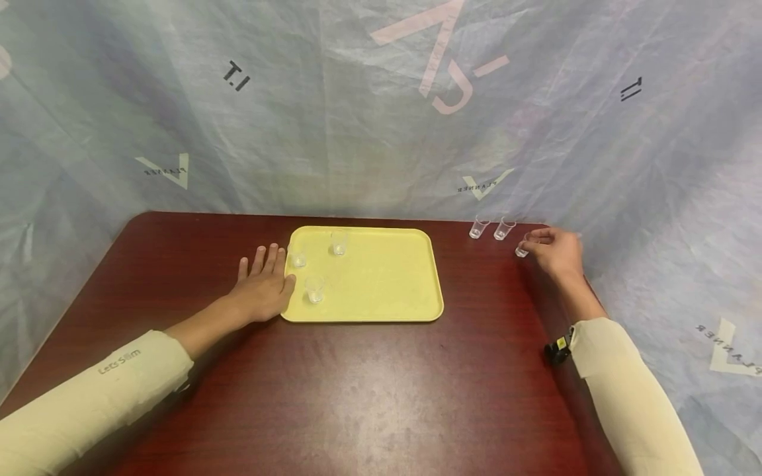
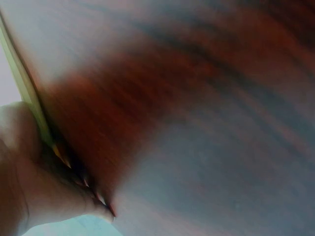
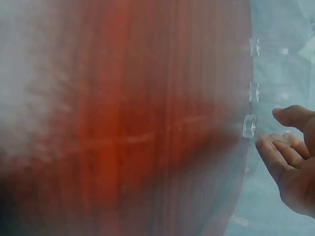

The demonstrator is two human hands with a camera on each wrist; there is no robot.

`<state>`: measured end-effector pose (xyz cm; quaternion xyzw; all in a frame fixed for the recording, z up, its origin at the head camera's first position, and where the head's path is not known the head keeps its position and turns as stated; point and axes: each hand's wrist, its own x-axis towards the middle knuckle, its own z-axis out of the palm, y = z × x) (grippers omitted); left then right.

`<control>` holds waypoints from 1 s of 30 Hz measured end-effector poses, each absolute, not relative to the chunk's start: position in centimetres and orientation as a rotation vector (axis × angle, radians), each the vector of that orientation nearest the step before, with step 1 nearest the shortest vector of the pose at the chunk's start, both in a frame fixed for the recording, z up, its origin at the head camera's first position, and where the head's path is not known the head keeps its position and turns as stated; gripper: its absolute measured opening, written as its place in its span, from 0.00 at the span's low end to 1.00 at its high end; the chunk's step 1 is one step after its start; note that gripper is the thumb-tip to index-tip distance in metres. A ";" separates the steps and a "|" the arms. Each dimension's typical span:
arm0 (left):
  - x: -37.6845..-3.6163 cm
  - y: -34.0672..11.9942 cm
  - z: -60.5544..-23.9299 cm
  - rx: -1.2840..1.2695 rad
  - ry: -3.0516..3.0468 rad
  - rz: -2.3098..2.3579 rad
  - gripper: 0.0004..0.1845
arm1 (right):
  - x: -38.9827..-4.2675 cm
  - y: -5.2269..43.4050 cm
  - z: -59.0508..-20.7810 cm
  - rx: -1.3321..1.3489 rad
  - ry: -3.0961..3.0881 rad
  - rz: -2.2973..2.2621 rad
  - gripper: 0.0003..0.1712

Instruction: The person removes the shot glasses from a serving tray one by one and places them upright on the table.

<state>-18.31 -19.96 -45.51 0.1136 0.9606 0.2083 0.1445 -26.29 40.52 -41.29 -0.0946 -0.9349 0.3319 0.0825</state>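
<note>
My right hand [image 1: 556, 252] pinches a small clear cup [image 1: 522, 249] at the table's [image 1: 381, 390] far right edge, just beside two more cups [image 1: 491, 228], while my left hand [image 1: 262, 285] lies flat, fingers straight, against the yellow tray [image 1: 387, 291] holding three cups.

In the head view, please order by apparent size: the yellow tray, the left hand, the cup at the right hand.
1. Yellow tray
2. Left hand
3. Cup at the right hand
</note>
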 end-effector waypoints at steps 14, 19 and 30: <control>-18.5 -20.1 -45.8 0.319 2.751 0.564 0.44 | -28.8 41.5 -41.5 -0.311 -2.797 0.885 0.25; -18.6 -20.1 -45.7 0.320 2.760 0.558 0.45 | -29.8 41.5 -41.4 -0.351 -2.789 0.941 0.24; -18.4 -20.0 -45.7 0.312 2.773 0.572 0.46 | -31.0 41.3 -41.8 -0.418 -2.771 0.890 0.26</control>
